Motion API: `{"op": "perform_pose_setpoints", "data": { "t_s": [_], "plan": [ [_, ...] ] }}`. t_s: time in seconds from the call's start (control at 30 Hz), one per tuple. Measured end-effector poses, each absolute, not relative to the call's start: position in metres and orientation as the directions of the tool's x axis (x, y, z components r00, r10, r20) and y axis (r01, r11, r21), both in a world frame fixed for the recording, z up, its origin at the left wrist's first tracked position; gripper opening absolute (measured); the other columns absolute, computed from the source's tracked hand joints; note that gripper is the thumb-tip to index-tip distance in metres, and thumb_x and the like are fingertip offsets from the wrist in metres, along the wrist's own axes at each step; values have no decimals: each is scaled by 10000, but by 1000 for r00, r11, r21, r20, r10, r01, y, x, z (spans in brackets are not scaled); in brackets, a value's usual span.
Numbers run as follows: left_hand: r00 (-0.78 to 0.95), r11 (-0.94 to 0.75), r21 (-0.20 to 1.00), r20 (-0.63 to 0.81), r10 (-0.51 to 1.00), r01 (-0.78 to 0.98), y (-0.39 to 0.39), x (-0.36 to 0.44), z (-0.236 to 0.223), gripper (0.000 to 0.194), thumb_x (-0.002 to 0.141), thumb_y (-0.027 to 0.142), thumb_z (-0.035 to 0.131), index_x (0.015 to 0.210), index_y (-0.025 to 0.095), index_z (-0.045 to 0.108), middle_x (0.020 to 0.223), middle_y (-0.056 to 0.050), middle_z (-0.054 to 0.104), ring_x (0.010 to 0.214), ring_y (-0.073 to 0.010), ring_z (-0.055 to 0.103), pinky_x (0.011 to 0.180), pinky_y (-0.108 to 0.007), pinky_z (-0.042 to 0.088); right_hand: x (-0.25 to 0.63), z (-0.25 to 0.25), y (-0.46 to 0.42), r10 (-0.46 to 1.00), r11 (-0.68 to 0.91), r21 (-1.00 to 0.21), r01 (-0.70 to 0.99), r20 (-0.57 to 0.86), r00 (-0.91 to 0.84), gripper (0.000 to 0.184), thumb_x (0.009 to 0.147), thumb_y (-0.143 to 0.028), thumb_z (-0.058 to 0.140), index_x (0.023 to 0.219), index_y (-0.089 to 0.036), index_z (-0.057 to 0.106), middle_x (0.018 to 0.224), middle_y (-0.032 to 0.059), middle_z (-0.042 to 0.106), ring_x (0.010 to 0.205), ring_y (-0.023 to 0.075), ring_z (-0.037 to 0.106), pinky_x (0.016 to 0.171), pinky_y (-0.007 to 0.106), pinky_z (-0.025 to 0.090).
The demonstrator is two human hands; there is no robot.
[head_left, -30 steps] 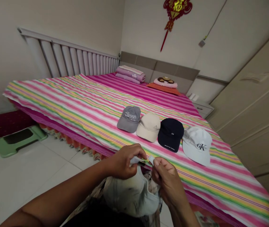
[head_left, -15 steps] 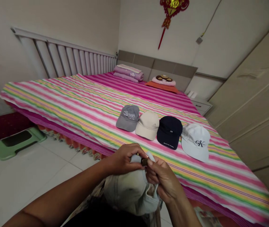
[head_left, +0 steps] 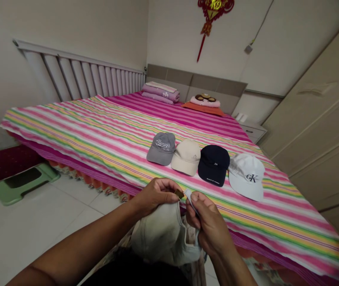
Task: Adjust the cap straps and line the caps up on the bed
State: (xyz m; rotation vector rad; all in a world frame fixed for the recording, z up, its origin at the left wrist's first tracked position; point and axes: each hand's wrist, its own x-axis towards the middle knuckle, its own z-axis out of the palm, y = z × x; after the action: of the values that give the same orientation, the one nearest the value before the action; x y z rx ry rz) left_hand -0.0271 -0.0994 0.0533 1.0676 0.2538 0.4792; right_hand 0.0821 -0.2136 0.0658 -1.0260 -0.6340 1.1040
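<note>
A pale cap [head_left: 159, 234] hangs below my hands over my lap, its back opening turned toward my right hand. My left hand [head_left: 156, 196] pinches the cap's small brass-coloured buckle [head_left: 179, 194] between thumb and fingers. Between the thumb and fingers of my right hand [head_left: 208, 218] is the light strap [head_left: 189, 195], its tip close beside the buckle. Whether strap and buckle touch, I cannot tell. Beyond my hands a grey cap [head_left: 162, 149], a beige cap [head_left: 185, 157], a navy cap [head_left: 214, 165] and a white cap [head_left: 247, 176] lie in a row.
The caps rest on a striped sheet [head_left: 77, 131] covering the bed. Folded purple bedding [head_left: 160, 93] and a pink pillow [head_left: 205, 102] lie near the headboard [head_left: 201, 81]. On the floor at left stands a green stool [head_left: 11, 190]; a wardrobe [head_left: 315, 119] is at right.
The strap tip has come away from the buckle, with a small gap now showing between my hands. My left hand has shifted its grip to the buckle, which has tilted.
</note>
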Motion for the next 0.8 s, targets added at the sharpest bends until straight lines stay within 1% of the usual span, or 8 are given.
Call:
{"op": "perform_pose_setpoints", "data": {
  "t_s": [0.07, 0.13, 0.23, 0.33, 0.43, 0.53, 0.67, 0.8],
  "plan": [
    [855, 474, 839, -21, 518, -267, -100, -28, 53, 312, 484, 214, 797, 737, 106, 649, 695, -24, 647, 625, -99, 570, 646, -224, 414, 82, 67, -214, 936, 92, -880, -465, -84, 343, 248, 765, -343, 592, 630, -144, 531, 435, -79, 392, 353, 17, 187, 394, 185, 158],
    [841, 517, 815, -69, 537, -262, -100, -31, 53, 300, 487, 200, 794, 737, 115, 650, 696, -20, 648, 609, -99, 571, 642, -233, 414, 82, 68, -214, 946, 69, -850, -522, -111, 306, 231, 751, -325, 608, 634, -134, 553, 425, -86, 369, 344, 9, 165, 387, 182, 161],
    [823, 505, 829, -101, 560, -242, -99, -35, 54, 274, 507, 172, 783, 736, 118, 642, 700, -19, 646, 600, -91, 566, 626, -223, 405, 82, 66, -213, 958, 17, -812, -583, -153, 241, 220, 738, -296, 629, 616, -129, 553, 419, -92, 345, 338, 1, 142, 368, 173, 129],
    [820, 482, 841, -83, 566, -248, -99, -39, 56, 273, 505, 159, 781, 725, 109, 627, 673, -10, 629, 587, -70, 547, 597, -190, 387, 82, 62, -211, 962, -32, -773, -633, -195, 190, 218, 730, -277, 641, 607, -136, 529, 414, -94, 341, 334, -1, 147, 356, 163, 117],
    [840, 507, 820, -63, 539, -264, -99, -40, 55, 292, 493, 166, 784, 718, 105, 609, 619, 7, 602, 541, -58, 520, 549, -173, 367, 81, 60, -209, 963, -73, -748, -659, -225, 150, 222, 724, -270, 650, 611, -144, 504, 413, -93, 352, 329, 0, 161, 348, 156, 123],
    [862, 530, 801, -36, 505, -278, -99, -40, 54, 302, 490, 175, 785, 718, 103, 600, 598, 4, 595, 530, -69, 524, 541, -183, 376, 78, 58, -207, 963, -95, -745, -660, -237, 129, 241, 721, -272, 655, 609, -147, 482, 415, -93, 358, 326, -3, 165, 346, 153, 129],
    [874, 547, 786, -18, 486, -288, -97, -40, 51, 306, 496, 182, 786, 725, 100, 601, 628, -22, 620, 567, -101, 562, 570, -207, 402, 77, 57, -206, 966, -104, -745, -659, -234, 112, 265, 712, -278, 663, 602, -154, 458, 409, -96, 349, 320, -3, 174, 344, 154, 133],
    [879, 561, 772, -8, 477, -298, -96, -40, 49, 313, 493, 182, 793, 731, 99, 608, 628, -16, 620, 563, -89, 557, 571, -196, 404, 77, 58, -205, 964, -115, -740, -663, -244, 106, 284, 704, -280, 666, 585, -158, 440, 402, -96, 342, 318, -3, 171, 344, 155, 125]
  ]
}}
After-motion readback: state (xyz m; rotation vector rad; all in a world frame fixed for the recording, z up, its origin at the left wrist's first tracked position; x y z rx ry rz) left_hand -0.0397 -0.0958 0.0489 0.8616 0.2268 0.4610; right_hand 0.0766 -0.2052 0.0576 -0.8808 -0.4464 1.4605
